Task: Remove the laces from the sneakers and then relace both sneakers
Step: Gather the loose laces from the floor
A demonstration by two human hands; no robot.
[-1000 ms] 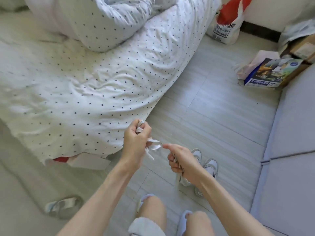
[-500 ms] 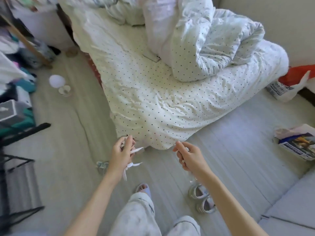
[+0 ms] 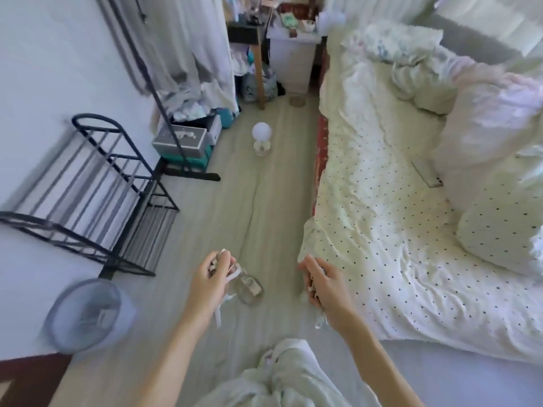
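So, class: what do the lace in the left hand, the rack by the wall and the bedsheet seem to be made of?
Lace: flat white woven fabric, probably; it hangs limp from the left hand.
Rack: dark metal, likely painted; thin rigid bars.
Bedsheet: soft matte cloth, white with dark dots; it creases.

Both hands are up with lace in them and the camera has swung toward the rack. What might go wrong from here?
1. The sneakers are out of view, so threading cannot be checked.
2. A loose lace tail dangles below the left hand; it may tangle with the bunch held there.
3. A slipper lies on the floor just beyond the hands, a possible trip hazard.
The right hand pinches something pale; blur hides what.
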